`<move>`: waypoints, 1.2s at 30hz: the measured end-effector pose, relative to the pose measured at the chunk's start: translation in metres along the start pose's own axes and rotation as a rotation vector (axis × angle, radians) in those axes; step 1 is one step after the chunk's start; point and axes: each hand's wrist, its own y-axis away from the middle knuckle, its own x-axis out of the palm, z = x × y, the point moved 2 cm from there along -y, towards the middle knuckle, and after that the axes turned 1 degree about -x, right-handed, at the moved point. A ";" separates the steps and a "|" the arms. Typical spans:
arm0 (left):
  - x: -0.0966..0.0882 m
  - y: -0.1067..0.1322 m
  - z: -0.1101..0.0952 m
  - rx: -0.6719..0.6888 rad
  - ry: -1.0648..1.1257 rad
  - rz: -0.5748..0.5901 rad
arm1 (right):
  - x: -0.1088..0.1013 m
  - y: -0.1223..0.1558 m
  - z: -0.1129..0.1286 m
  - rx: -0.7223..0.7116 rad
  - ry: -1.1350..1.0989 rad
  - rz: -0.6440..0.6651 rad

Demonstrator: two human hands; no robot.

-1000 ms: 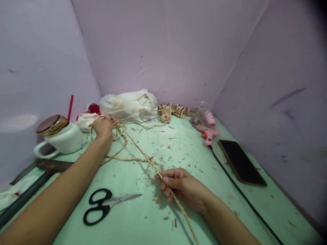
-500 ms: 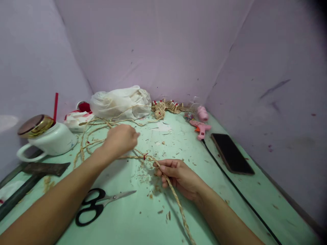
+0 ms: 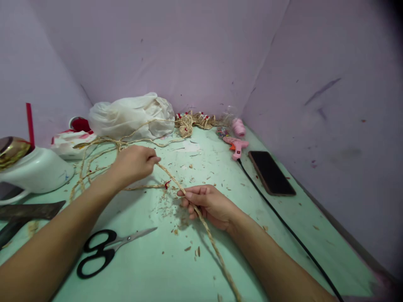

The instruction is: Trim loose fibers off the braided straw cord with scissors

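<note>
A braided straw-coloured rope (image 3: 211,240) runs from the front edge of the view up through my right hand (image 3: 209,205), whose thumb and fingers pinch it. My left hand (image 3: 135,162) is closed on the same rope farther up, and a straight stretch spans the gap between both hands. Beside that stretch, another rope length (image 3: 143,187) lies on the table and ends at a red tie (image 3: 167,184). More loops of rope (image 3: 82,167) spread behind and left of my left hand. Black-handled scissors (image 3: 110,247) lie slightly open below my left forearm.
Along the back are a white plastic bag (image 3: 132,113) and woven straw pieces (image 3: 203,121). To the right lie a pink glue gun (image 3: 236,147), its black cord (image 3: 277,214) and a phone (image 3: 272,173). A white mug (image 3: 44,170) and a hammer (image 3: 31,210) stand left. Straw scraps litter the green table (image 3: 141,268).
The rope between my hands has come away from the red-tied length and is now straight. The whole scene has shifted left and slightly up in view.
</note>
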 end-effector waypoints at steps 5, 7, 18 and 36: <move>-0.009 -0.004 0.029 -0.178 -0.143 -0.085 | 0.001 0.000 0.000 0.024 0.014 0.011; -0.010 -0.006 0.042 -0.255 -0.171 -0.095 | 0.001 0.000 0.000 0.018 0.008 0.013; -0.010 -0.006 0.107 -0.648 -0.174 0.021 | 0.000 -0.001 0.001 0.000 -0.004 0.010; -0.003 0.010 -0.005 0.009 0.299 0.056 | 0.001 0.000 0.003 -0.044 -0.003 -0.036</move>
